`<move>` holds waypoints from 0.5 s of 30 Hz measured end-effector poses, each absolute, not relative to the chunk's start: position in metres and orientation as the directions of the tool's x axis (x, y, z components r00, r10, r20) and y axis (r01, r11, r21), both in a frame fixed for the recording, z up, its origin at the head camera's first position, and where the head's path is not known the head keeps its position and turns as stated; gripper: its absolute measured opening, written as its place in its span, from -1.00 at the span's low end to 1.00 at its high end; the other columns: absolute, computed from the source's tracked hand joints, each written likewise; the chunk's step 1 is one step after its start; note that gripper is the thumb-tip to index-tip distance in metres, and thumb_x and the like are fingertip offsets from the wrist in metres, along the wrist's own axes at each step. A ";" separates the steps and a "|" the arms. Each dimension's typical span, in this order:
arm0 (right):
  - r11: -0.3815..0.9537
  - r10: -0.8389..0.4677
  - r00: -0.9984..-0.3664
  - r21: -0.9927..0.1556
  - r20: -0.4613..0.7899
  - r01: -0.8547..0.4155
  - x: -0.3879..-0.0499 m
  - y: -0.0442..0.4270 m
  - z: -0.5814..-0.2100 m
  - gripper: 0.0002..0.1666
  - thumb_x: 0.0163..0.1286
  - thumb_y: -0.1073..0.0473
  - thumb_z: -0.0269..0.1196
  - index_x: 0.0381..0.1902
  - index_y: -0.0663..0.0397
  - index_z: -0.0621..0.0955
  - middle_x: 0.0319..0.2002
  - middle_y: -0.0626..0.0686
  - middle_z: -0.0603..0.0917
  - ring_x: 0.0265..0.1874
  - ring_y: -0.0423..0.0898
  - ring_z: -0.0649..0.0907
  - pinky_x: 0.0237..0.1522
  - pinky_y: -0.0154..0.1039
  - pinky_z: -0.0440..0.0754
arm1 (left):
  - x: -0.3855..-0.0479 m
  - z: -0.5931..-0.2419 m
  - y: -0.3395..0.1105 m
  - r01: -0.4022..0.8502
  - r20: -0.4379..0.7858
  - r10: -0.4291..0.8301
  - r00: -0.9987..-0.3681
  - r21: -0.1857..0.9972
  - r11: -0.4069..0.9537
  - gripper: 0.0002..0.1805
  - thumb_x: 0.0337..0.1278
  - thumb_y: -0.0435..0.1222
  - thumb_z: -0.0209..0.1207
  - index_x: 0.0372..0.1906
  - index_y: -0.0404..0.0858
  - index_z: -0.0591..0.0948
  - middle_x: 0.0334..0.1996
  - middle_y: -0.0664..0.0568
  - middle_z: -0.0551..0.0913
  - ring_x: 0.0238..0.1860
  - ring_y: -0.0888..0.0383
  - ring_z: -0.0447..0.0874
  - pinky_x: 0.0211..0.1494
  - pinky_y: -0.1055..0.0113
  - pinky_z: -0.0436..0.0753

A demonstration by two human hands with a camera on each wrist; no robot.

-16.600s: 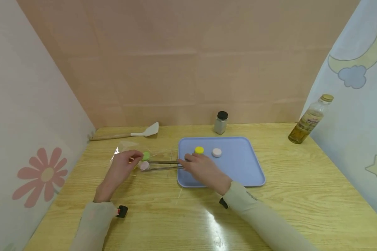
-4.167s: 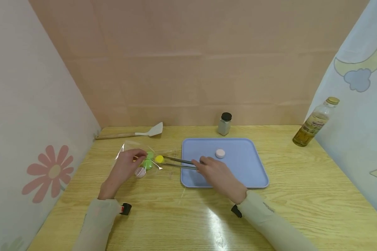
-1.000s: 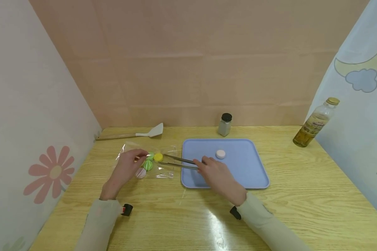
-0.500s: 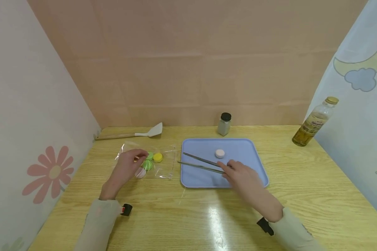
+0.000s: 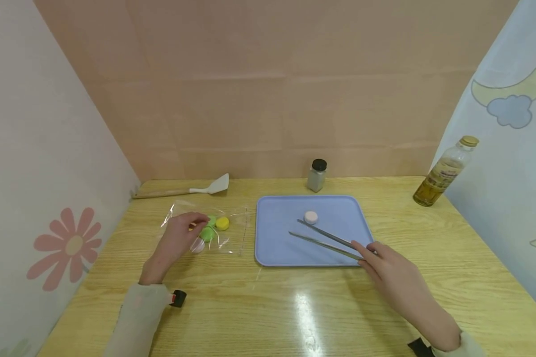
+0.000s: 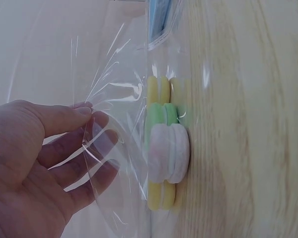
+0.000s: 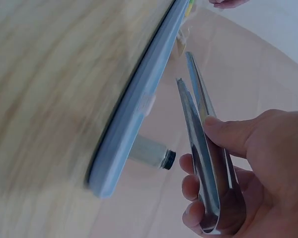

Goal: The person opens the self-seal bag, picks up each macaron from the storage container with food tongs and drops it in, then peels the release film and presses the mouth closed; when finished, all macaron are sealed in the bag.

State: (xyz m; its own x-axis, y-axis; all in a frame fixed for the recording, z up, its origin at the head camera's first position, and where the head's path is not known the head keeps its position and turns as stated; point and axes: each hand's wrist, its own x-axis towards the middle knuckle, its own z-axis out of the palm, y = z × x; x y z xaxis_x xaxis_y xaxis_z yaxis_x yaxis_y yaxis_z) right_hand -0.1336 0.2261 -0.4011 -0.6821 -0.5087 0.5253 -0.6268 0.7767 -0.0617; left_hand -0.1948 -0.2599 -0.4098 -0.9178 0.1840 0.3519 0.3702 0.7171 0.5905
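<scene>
My left hand [image 5: 176, 240] pinches the upper film of a clear plastic bag [image 5: 236, 238] lying left of the tray. Inside the bag are yellow [image 5: 222, 223], green [image 5: 208, 234] and pale pink [image 6: 169, 152] macarons, close together; the left wrist view shows the thumb [image 6: 64, 119] and index finger on the film. In my right hand [image 5: 397, 277] are metal tongs [image 5: 330, 245], held over the right part of the blue tray [image 5: 277, 263]. The tong tips are apart with nothing between them, as the right wrist view [image 7: 203, 144] also shows. One pale pink macaron [image 5: 310, 217] lies on the tray.
Behind the tray stands a small jar [image 5: 316, 176] with a black lid. A white spatula [image 5: 216, 185] with a wooden handle lies at the back left. A bottle of yellow liquid [image 5: 442, 176] stands at the back right, near the patterned wall.
The right hand and tongs have moved right, from the bag to over the tray. A yellow macaron has gone from the tray, and one now lies in the bag. The left hand still pinches the film.
</scene>
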 end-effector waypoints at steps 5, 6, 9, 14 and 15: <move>0.806 -0.472 -0.712 -0.072 0.520 -0.588 -0.124 0.244 -0.403 -0.60 0.46 0.11 0.27 0.20 0.07 0.67 -0.25 -0.09 0.58 -0.51 -0.28 0.40 -0.61 -0.40 0.38 | -0.195 -0.411 -0.260 0.353 0.332 0.177 -0.926 0.603 0.715 -0.84 0.32 -0.51 0.21 -0.09 -0.44 0.72 -0.16 -0.16 0.75 -0.13 -0.06 0.71 -0.05 0.00 0.72; 0.814 -0.464 -0.719 -0.070 0.517 -0.576 -0.122 0.247 -0.403 -0.60 0.45 0.12 0.29 0.20 0.07 0.67 -0.24 -0.09 0.59 -0.50 -0.27 0.42 -0.61 -0.38 0.39 | -0.195 -0.411 -0.260 0.355 0.333 0.178 -0.926 0.603 0.715 -0.85 0.32 -0.51 0.21 -0.09 -0.44 0.72 -0.16 -0.16 0.75 -0.13 -0.06 0.71 -0.05 0.00 0.72; 0.841 -0.437 -0.747 -0.068 0.500 -0.537 -0.120 0.255 -0.403 -0.51 0.28 0.23 0.41 0.19 0.07 0.67 -0.23 -0.07 0.61 -0.52 -0.26 0.45 -0.63 -0.37 0.39 | -0.195 -0.410 -0.260 0.362 0.341 0.182 -0.922 0.600 0.714 -0.85 0.31 -0.51 0.22 -0.09 -0.44 0.72 -0.15 -0.17 0.75 -0.13 -0.06 0.72 -0.06 -0.01 0.72; 0.866 -0.407 -0.789 -0.080 0.459 -0.493 -0.122 0.264 -0.406 -0.41 0.11 0.33 0.49 0.16 0.09 0.68 -0.25 -0.07 0.60 -0.55 -0.32 0.39 -0.68 -0.40 0.30 | -0.195 -0.410 -0.261 0.368 0.346 0.184 -0.920 0.598 0.712 -0.85 0.31 -0.51 0.22 -0.10 -0.44 0.72 -0.16 -0.16 0.75 -0.14 -0.05 0.71 -0.06 0.00 0.72; 0.867 -0.406 -0.794 -0.083 0.452 -0.491 -0.123 0.265 -0.407 -0.42 0.12 0.33 0.49 0.16 0.10 0.69 -0.26 -0.07 0.60 -0.55 -0.32 0.38 -0.68 -0.41 0.29 | -0.194 -0.410 -0.261 0.369 0.347 0.185 -0.919 0.598 0.712 -0.85 0.31 -0.52 0.22 -0.10 -0.44 0.72 -0.16 -0.16 0.75 -0.14 -0.06 0.71 -0.06 0.00 0.72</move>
State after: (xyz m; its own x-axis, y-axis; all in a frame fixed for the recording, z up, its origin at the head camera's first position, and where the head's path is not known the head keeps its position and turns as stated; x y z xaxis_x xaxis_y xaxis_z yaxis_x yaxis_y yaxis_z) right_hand -0.1226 0.2651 -0.4070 -0.7942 -0.4064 0.4517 -0.4909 0.8673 -0.0828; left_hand -0.1944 -0.2610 -0.4102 -0.9193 0.1848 0.3474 0.3690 0.7117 0.5977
